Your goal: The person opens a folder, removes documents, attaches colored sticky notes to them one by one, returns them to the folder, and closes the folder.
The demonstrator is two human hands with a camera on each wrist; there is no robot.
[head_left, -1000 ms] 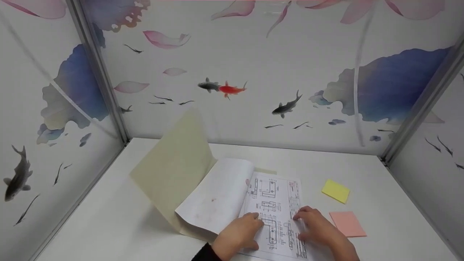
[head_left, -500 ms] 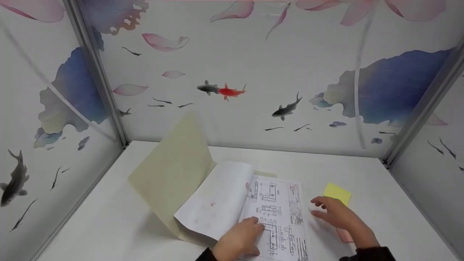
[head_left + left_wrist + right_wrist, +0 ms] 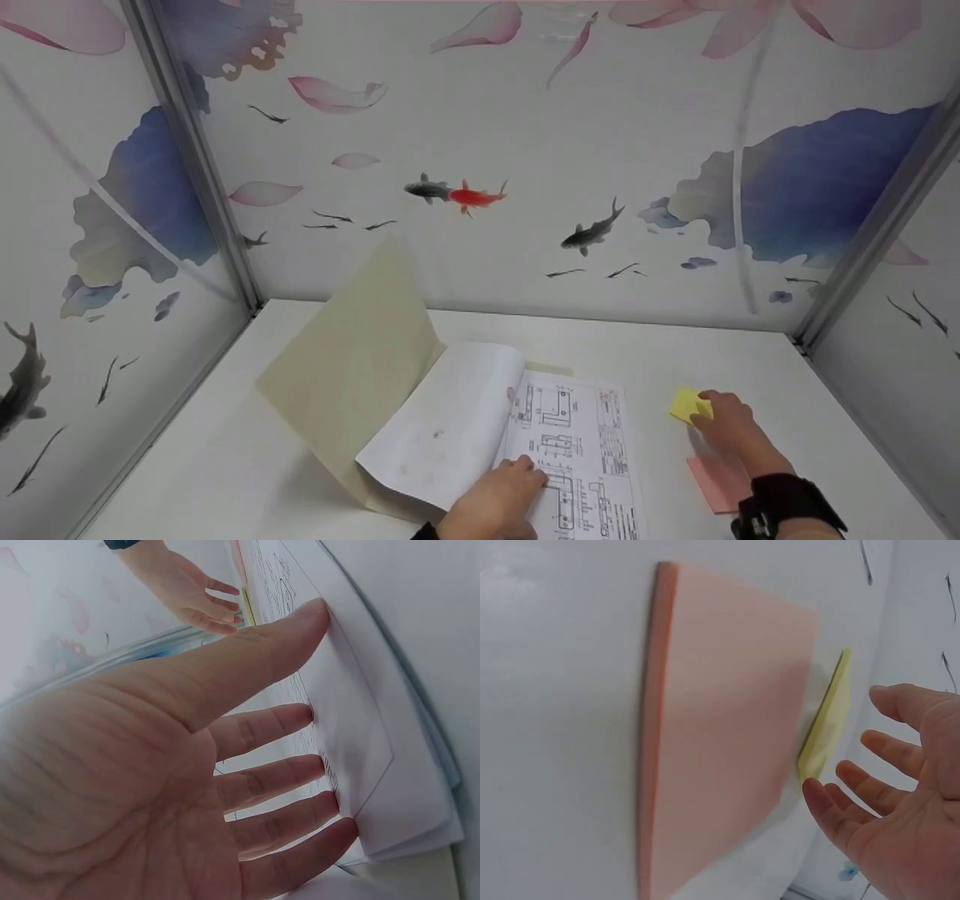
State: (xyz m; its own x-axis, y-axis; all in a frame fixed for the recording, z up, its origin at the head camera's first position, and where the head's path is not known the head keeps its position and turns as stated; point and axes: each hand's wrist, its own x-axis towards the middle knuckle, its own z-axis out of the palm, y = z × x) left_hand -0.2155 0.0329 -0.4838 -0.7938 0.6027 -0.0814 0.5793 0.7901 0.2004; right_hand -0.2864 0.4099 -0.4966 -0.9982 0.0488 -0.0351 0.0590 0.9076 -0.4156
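Note:
My left hand (image 3: 496,496) rests its fingertips on a sheet with a printed technical drawing (image 3: 592,431). The left wrist view has its thumb and fingers (image 3: 277,784) extended on the paper near an edge. To the left, a turned-back white page (image 3: 439,427) curls against the raised pale-yellow folder cover (image 3: 360,367). At the yellow sticky note pad (image 3: 683,405), my right hand (image 3: 733,427) reaches over its right side. In the right wrist view those fingers (image 3: 874,784) are spread and loosely bent beside the yellow pad, without gripping it. The pink sticky note pad (image 3: 716,484) lies nearer, partly behind the right forearm.
The white table (image 3: 187,450) is enclosed by a back wall (image 3: 487,255) and side walls printed with fish and petals. Metal posts (image 3: 202,165) stand at the far corners. A black band (image 3: 787,502) is on the right wrist.
My right hand has left the drawing sheet's right edge and moved right and forward to the yellow sticky note pad. The left hand stays on the sheet.

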